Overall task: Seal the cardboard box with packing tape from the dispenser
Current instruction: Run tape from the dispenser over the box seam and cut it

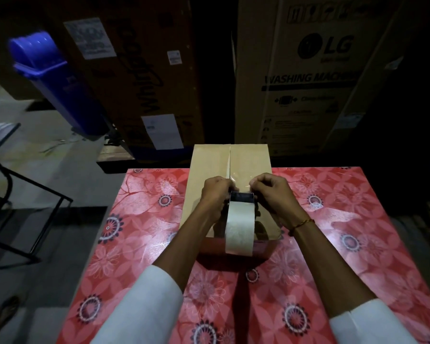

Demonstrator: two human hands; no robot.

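A plain brown cardboard box [210,165] lies on the red flowered table [345,232], flaps closed, with the centre seam running away from me. A tape dispenser [241,220] with a wide pale roll stands over the near half of the seam. My left hand [215,194] grips the dispenser's left side. My right hand [271,192] is closed at the dispenser's dark front end, fingers pinched on clear tape [241,181] that lies glossy on the box top just beyond. The dispenser's handle is hidden by my hands.
Large appliance cartons [308,78] stand close behind the table. A blue plastic bin [57,83] leans at the far left. A dark metal frame [23,194] stands on the floor to the left. The table edge drops off on the left side.
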